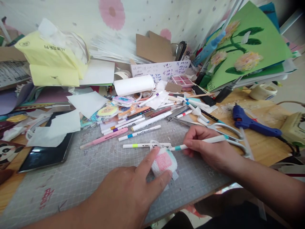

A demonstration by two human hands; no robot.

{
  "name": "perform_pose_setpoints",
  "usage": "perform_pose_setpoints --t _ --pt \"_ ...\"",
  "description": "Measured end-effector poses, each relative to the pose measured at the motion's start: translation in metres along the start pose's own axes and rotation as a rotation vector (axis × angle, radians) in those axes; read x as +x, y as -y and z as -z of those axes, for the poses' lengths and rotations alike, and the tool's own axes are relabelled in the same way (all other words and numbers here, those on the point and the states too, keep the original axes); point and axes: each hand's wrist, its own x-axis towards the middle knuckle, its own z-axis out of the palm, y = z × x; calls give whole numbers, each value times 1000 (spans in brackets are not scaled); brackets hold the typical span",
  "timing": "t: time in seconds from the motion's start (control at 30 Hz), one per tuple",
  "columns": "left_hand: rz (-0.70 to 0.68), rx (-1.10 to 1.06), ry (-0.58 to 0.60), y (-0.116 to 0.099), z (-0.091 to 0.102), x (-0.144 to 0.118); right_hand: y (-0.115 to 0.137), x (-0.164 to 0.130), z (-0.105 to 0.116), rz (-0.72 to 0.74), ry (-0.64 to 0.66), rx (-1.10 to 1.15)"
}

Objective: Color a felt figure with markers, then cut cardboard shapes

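Left hand [128, 187] fingers pinching paper wad [164, 162] (palm down); right hand [207, 148] fingers gripping marker [200, 143].

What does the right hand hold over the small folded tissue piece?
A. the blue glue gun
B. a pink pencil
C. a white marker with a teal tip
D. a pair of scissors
C: the right hand grips a white marker whose teal tip points at the tissue piece, which the left hand pins down.

The left hand [128, 187] pinches a tissue wad [164, 162] on the cutting mat [78, 171] while the right hand [209, 149] holds a marker [200, 143] to it.
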Motion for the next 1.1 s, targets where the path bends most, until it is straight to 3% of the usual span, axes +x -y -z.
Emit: perform_pose_setpoints --t 0.33,0.6,0.77,0.87,1.1 --pt "10 -68 22 4 -9 -1 3 -2 1 -35 -31 24" --pt "32 -39 34 2 -4 0 0 -7 6 -15 -16 3" --pt "7 -31 -13 2 -10 -3 -2 -9 9 -18 42 -47" --pt "17 -84 -47 5 -13 -5 -1 -10 9 -8 15 -59" --pt "21 -106 -48 6 -14 -6 0 -10 9 -5 37 -79"
